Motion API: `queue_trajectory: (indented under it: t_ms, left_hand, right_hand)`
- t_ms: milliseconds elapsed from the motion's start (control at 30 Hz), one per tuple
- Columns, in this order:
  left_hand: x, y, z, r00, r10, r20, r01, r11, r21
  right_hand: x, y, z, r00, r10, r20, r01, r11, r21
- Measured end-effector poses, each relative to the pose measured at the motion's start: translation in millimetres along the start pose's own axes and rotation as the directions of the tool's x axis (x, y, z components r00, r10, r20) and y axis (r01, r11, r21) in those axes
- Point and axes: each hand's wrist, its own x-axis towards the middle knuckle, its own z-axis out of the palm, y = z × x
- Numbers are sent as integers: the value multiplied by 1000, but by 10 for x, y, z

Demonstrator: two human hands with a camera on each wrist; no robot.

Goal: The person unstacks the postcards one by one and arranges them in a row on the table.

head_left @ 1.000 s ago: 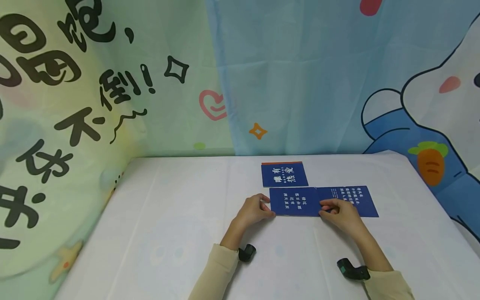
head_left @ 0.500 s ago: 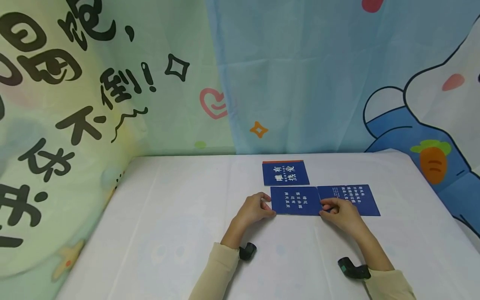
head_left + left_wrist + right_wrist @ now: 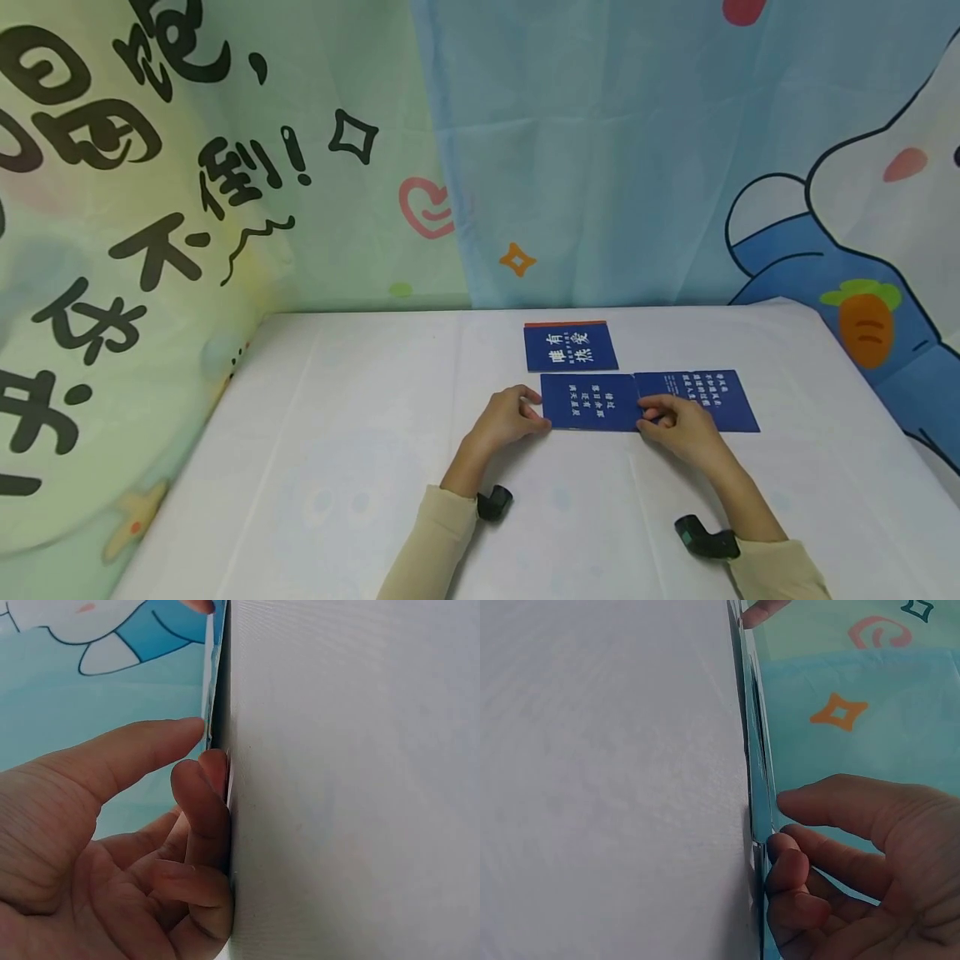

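- The left card (image 3: 581, 402), dark blue with white characters, lies on the white-covered counter (image 3: 337, 417), between the two hands.
- The left hand (image 3: 510, 419) is at that card's left end, its thumb by the near corner and its index finger bent beside the short edge; these fingers grasp the left card there, while the others curl in loosely.
- The right hand (image 3: 686, 429) is at the opposite end — thumb and index finger pinch the left card near the seam, with the rest of the hand over the neighbouring card.
- The right card (image 3: 727, 404), also blue with white print, continues the row end to end with the left one; whether the two are joined is hard to tell.
- The far card (image 3: 570, 347) lies just behind the left card, a narrow strip of cloth between them, set slightly further left; a red-orange band runs along its far edge.
- In the right wrist view, a thin dark slit shows along the edge of the left card.
- Both forearms wear pale sleeves (image 3: 435, 533), and a black device (image 3: 707, 539) sits at each wrist.
- Behind the counter hangs a backdrop (image 3: 525, 150) in green and blue — large black characters on one side, a white cartoon animal and an orange carrot (image 3: 866, 331) on the other.
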Motion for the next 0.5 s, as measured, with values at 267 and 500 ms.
queue_trajectory:
  t_ms: [267, 500]
  left_hand:
    - [17, -32, -22, 1000, -9, -5, 8, 999, -40]
    - [31, -43, -12, 999, 2, -38, -4, 999, -49]
  right_hand:
    - [32, -48, 20, 997, -11, -76, 14, 1000, 28]
    - [44, -73, 18, 994, -24, -104, 31, 997, 70]
